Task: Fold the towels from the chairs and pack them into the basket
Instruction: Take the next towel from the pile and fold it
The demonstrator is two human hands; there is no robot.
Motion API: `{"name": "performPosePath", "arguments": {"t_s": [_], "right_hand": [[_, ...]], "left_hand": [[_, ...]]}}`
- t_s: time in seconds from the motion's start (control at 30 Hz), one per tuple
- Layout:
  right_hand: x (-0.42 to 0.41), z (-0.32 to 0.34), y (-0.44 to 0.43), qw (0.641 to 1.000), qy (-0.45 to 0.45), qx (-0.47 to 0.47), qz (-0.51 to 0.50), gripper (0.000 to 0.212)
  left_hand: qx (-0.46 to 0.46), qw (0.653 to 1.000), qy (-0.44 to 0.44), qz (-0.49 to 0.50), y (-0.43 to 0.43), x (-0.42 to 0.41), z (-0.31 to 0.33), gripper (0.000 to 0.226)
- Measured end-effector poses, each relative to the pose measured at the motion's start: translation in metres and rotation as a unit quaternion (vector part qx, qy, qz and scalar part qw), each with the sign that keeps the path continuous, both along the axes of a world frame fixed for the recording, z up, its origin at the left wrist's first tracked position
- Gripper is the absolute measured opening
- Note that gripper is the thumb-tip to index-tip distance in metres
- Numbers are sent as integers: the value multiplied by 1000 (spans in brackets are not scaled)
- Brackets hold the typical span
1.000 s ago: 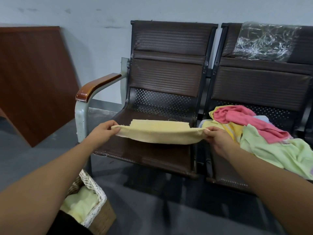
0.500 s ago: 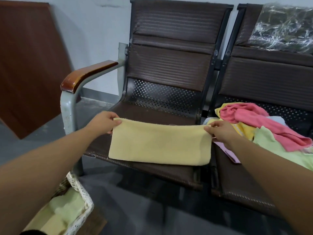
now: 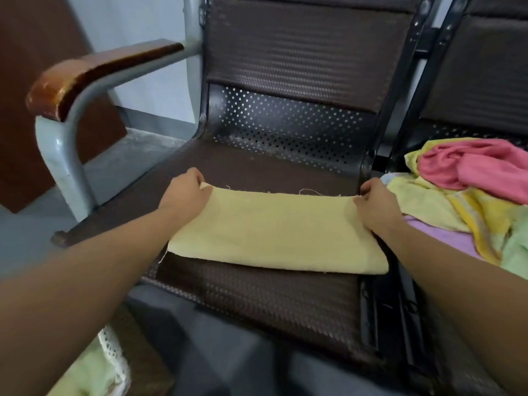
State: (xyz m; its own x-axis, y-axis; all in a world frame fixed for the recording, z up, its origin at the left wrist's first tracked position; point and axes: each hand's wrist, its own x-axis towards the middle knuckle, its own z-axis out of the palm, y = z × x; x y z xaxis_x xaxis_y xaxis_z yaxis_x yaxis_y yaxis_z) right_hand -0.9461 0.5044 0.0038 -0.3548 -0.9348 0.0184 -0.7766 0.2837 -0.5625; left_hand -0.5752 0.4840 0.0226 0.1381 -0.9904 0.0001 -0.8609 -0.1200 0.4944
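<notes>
- as two bare forearms reach in from the lower corners of the frame, a folded yellow towel (image 3: 274, 232) lies flat on the dark brown seat (image 3: 257, 307) of the chair at centre. its smooth folded edge is nearest the camera and its frayed edge, with loose threads, faces the perforated backrest.
- the left hand (image 3: 185, 192), centre left, has its fingers curled round the towel's far left corner and pinches it there.
- the right hand (image 3: 377, 204), centre right, pinches the far right corner in the same way, fingers curled over the frayed edge. its wrist lies across the towel's right end.
- a pile of unfolded towels (image 3: 457, 212) covers the seat of the second chair (image 3: 480, 81) at the right of the frame, just beside the right hand.
- in that pile a pink towel (image 3: 480, 167) sits on top, with a striped yellow towel (image 3: 428, 201) under it. a lilac towel (image 3: 437, 238) shows below that, and a light green towel (image 3: 517, 252) runs off the right edge.
- the basket (image 3: 114, 355) is only partly seen at the lower left corner, on the floor next to the left forearm. its white lace rim shows, and a pale green cloth (image 3: 85, 375) lies inside.
- a glossy wooden armrest (image 3: 97, 72) on a grey metal frame curves across the upper left.
- behind the armrest a reddish-brown board (image 3: 28, 124) leans against the pale wall (image 3: 148, 21).
</notes>
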Motion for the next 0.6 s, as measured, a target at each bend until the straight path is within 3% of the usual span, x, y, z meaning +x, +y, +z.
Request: {"name": "performPosePath", "arguments": {"t_s": [0.1, 0.17, 0.27, 0.4, 0.6], "right_hand": [[16, 1, 6, 994, 93, -51, 16, 28], [43, 14, 18, 990, 94, -65, 82, 30], [93, 28, 47, 977, 41, -4, 211, 40], [139, 28, 73, 946, 87, 76, 303, 58], [153, 13, 85, 923, 142, 123, 337, 63]], "left_hand": [[48, 999, 12, 20, -6, -4, 12, 39], [88, 996, -13, 22, -6, -3, 21, 49], [138, 989, -48, 7, 1, 0, 31, 45], [191, 975, -110, -18, 17, -7, 35, 48], [232, 972, -38, 2, 41, -4, 41, 57]]}}
